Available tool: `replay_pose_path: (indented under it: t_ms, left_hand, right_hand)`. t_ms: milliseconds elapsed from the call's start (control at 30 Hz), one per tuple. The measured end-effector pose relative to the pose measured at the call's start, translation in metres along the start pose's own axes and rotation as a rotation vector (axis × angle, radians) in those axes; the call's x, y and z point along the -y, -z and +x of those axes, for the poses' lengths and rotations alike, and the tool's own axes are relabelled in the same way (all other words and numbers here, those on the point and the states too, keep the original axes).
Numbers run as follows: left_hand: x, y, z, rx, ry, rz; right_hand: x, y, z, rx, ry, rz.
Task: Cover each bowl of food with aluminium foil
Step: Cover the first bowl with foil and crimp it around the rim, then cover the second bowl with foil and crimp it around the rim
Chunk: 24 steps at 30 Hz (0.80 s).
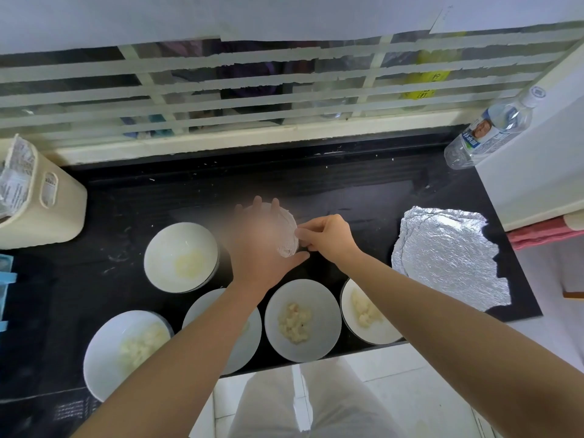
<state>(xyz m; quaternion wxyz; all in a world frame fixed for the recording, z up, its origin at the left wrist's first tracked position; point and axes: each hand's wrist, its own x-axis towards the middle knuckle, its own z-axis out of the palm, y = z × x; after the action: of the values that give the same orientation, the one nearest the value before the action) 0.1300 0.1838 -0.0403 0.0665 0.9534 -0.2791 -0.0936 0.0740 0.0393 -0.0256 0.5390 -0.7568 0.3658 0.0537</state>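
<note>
Several white bowls of pale food stand on the black counter [363,191]. A foil-covered bowl [288,229] sits at the centre back. My left hand [260,245] lies flat over its top, fingers spread. My right hand [327,237] pinches the foil at the bowl's right rim. Uncovered bowls stand at back left [180,257], front left [117,349], front middle [301,320] and front right [366,317]. Another bowl [246,336] is partly hidden under my left forearm. A stack of loose foil sheets [448,257] lies to the right.
A cream bin [47,203] stands at the left counter edge. A clear water bottle [488,134] leans at the back right. The window frame [221,140] runs along the back. The counter's front edge passes just below the front bowls.
</note>
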Motion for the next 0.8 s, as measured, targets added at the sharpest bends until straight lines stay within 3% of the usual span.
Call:
replay_pose_path:
  t_ms: [367, 500, 667, 800]
  left_hand:
    - [0.015, 0.012, -0.015, 0.07, -0.011, -0.095]
    - [0.006, 0.025, -0.016, 0.012, -0.065, -0.159]
    - [-0.029, 0.034, -0.014, -0.121, -0.322, -0.337]
    - [-0.064, 0.031, -0.016, -0.037, -0.458, -0.427]
  right_hand:
    - [0.003, -0.002, -0.018, 0.034, 0.046, 0.056]
    - [-0.004, 0.024, -0.021, -0.057, 0.04, 0.058]
    - [-0.043, 0.075, -0.036, -0.266, -0.033, -0.055]
    - [-0.076, 0.105, -0.059, -0.319, -0.133, -0.275]
